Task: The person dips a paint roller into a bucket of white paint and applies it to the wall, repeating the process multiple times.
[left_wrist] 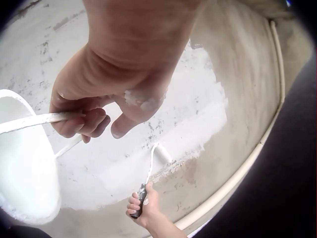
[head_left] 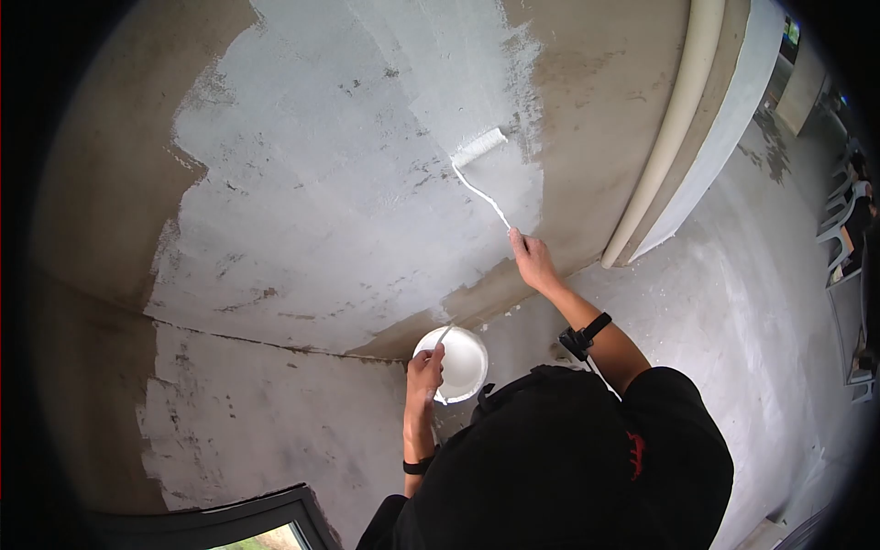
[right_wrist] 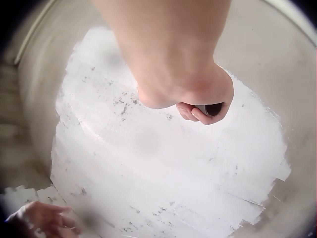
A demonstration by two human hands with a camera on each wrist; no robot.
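Note:
In the head view my right hand (head_left: 534,259) grips a paint roller by its handle, arm stretched forward. The white roller (head_left: 480,147) lies against the wall near the right border of the painted area. Its dark grip (left_wrist: 140,201) shows in the left wrist view, with the fingers wrapped round it. My left hand (head_left: 423,374) holds a white bucket (head_left: 473,359) by its bail handle (left_wrist: 39,120), low and close to the body. White paint coats the inside of the bucket. Smears of paint mark the left hand near the thumb.
A wide white patch (head_left: 302,165) covers the wall, with bare grey-brown plaster (head_left: 596,110) round it. To the right a pale pipe (head_left: 674,128) runs up the wall. A dark window frame (head_left: 307,513) is at the lower left; plastic chairs (head_left: 836,229) stand far right.

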